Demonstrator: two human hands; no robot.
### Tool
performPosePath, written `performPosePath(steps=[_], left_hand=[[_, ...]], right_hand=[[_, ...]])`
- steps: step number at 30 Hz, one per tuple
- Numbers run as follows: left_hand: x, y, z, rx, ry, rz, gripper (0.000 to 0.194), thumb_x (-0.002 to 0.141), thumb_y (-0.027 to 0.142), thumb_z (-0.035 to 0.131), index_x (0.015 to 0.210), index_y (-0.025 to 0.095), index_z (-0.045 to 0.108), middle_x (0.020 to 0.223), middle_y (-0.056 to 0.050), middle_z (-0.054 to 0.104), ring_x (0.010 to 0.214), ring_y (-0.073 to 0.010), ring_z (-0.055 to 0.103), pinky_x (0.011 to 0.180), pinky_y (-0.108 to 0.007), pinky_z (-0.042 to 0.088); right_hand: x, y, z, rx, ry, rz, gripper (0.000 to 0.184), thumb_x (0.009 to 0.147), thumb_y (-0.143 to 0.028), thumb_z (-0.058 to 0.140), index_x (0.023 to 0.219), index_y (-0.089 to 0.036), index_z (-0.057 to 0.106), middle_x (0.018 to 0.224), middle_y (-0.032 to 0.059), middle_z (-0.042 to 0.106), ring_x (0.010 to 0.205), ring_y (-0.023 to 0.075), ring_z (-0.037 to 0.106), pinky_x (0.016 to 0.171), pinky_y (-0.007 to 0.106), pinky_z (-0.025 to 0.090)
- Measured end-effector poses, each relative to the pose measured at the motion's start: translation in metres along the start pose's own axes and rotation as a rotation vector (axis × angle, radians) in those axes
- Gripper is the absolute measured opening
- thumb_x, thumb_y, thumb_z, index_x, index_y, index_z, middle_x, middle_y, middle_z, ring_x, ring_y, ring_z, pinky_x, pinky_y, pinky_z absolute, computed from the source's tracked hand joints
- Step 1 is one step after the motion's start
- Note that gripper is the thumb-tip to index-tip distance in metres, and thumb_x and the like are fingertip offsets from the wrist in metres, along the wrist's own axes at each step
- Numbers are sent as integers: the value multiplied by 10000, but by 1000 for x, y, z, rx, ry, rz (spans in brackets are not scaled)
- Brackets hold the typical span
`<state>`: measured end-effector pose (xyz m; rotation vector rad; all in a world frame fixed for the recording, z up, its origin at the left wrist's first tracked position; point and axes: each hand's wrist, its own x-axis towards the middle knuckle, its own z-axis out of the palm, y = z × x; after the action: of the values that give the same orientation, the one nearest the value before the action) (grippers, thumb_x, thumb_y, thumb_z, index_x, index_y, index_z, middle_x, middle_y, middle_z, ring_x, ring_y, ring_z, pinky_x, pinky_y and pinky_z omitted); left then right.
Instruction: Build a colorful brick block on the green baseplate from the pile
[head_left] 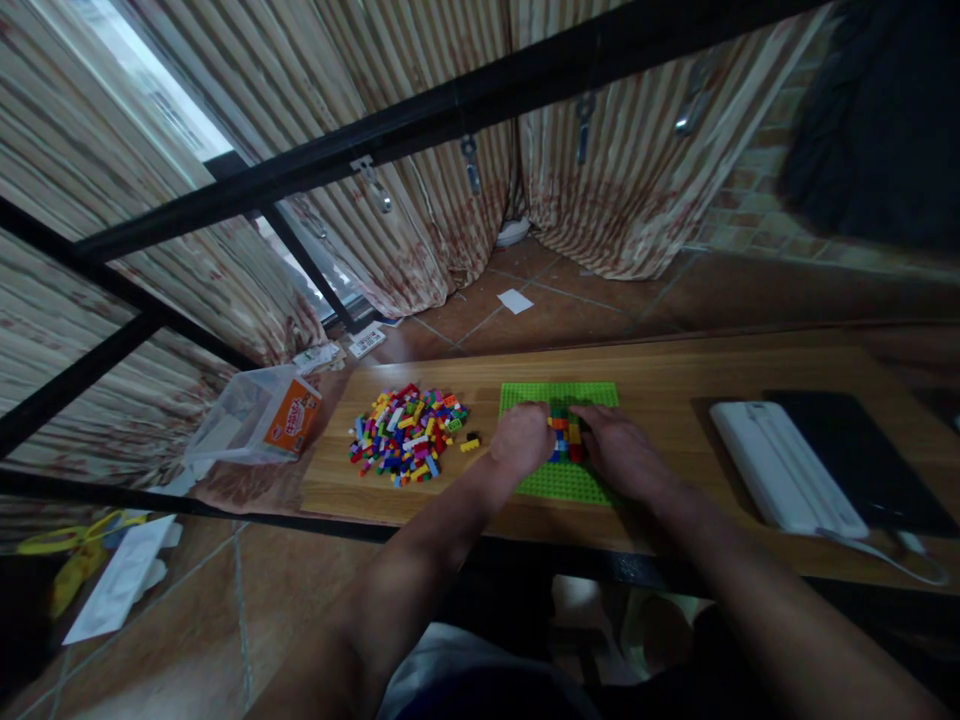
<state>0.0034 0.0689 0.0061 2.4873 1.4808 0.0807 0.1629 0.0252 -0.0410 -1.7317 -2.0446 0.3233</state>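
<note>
A block of colourful toy building bricks (567, 436) stands on a green studded baseplate (555, 392), with blue, red, yellow, orange and green among its colours. My left hand (523, 437) is closed at the block's left side, its fingertips mostly hidden behind the knuckles. From the right, my right hand (621, 448) grips the block's far right edge with bent fingers. A heap of loose toy bricks (401, 435) lies to the left of the baseplate. Between heap and plate are a few stray yellow and dark bricks (470, 443).
The wooden table (675, 400) carries a white device with a cable (787, 465) and a black flat panel (862, 450) at the right. Left of the table sits a clear plastic bin (240, 415) with an orange label. A black metal rail (450, 105) crosses before striped curtains.
</note>
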Motion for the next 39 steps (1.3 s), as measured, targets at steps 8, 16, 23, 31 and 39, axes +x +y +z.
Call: performPosePath(steps=[8, 16, 23, 31, 39], left_hand=[[5, 12, -7, 132, -92, -17, 283, 840, 136, 456, 990, 124, 696, 977, -145, 716, 933, -230, 683, 855, -322, 540], [8, 12, 1, 137, -69, 27, 276, 876, 141, 428, 1000, 123, 674, 982, -144, 705, 954, -225, 676, 868, -330, 534], [2, -4, 7, -154, 45, -83, 271, 813, 167, 562, 1065, 175, 661, 1025, -80, 715, 948, -193, 669, 878, -288, 515], [14, -18, 8, -314, 97, -286, 398, 837, 342, 614, 1188, 155, 639, 1145, -115, 688, 1041, -205, 651, 930, -298, 481], [22, -26, 22, -425, 63, -302, 491, 788, 379, 682, 1194, 107, 635, 1169, -146, 682, 1061, -204, 646, 919, -289, 473]], right_hand=[[1, 4, 4, 12, -6, -14, 494, 796, -25, 418, 1248, -107, 600, 1111, 153, 677, 1047, 268, 602, 947, 404, 464], [1, 4, 6, -15, -9, -20, 494, 793, -7, 406, 1246, -80, 589, 1119, 170, 668, 1050, 268, 593, 935, 390, 465], [1, 2, 3, -24, -10, -19, 497, 801, -13, 420, 1258, -124, 582, 1118, 144, 675, 1064, 253, 593, 954, 391, 454], [3, 2, 3, -21, -37, 1, 478, 805, -21, 434, 1248, -105, 594, 1147, 161, 662, 1065, 261, 593, 962, 379, 443], [1, 3, 3, -42, -22, -18, 467, 821, -40, 416, 1250, -116, 583, 1135, 148, 667, 1088, 262, 580, 956, 387, 450]])
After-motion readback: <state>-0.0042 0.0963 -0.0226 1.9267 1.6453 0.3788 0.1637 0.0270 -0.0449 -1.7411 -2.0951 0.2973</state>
